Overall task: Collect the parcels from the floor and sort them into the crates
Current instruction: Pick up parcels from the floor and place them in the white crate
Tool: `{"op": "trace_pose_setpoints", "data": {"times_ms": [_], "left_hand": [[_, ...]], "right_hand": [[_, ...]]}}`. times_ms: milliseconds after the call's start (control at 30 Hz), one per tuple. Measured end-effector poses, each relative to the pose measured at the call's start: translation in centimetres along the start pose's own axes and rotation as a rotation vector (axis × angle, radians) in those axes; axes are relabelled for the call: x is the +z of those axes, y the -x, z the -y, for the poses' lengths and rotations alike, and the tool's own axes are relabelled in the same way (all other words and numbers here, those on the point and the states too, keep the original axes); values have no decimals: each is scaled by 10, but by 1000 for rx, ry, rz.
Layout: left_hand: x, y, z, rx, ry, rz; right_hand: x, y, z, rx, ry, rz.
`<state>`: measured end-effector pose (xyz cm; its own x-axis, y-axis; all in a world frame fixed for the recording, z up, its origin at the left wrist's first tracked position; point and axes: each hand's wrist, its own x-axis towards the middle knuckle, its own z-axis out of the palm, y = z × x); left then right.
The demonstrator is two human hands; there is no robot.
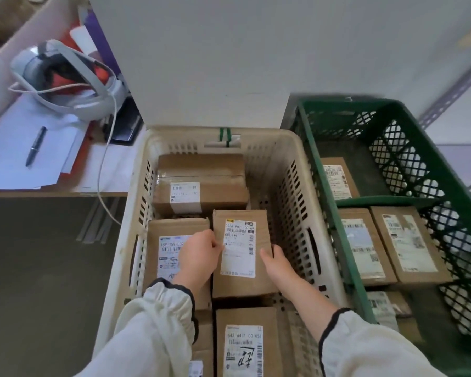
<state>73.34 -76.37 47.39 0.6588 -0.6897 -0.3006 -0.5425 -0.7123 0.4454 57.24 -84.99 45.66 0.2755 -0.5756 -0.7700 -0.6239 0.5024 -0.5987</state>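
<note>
A cream slatted crate (pixel 297 191) in front of me holds several brown cardboard parcels with white labels. Both hands grip the middle parcel (pixel 239 284): my left hand (pixel 199 257) holds its left edge, my right hand (pixel 273 261) its right edge. To its left another parcel (pixel 169 229) lies partly under my left wrist. One more parcel (pixel 201 183) lies at the back and one (pixel 245 346) at the front. Beside it on the right, a green mesh crate (pixel 408 153) holds more labelled parcels (pixel 408 243).
A desk at the left carries white papers (pixel 17 159), a pen (pixel 36 146), a grey headset (pixel 65 80) and a trailing cable (pixel 104 186). A white wall panel (pixel 201 63) rises behind the cream crate. Dark floor (pixel 38 281) lies below the desk.
</note>
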Motion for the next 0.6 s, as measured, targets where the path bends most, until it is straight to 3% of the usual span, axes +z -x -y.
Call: {"op": "trace_pose_setpoints", "data": {"times_ms": [333,433,600], "left_hand": [[-9,6,-8,7,-16,89],[-25,12,-14,30,-14,122],[-68,22,-27,94,4,222]], "right_hand": [[-10,14,21,53,66,35],[-30,36,50,-50,91,-60],[-48,92,100,-301,365,-63]]}}
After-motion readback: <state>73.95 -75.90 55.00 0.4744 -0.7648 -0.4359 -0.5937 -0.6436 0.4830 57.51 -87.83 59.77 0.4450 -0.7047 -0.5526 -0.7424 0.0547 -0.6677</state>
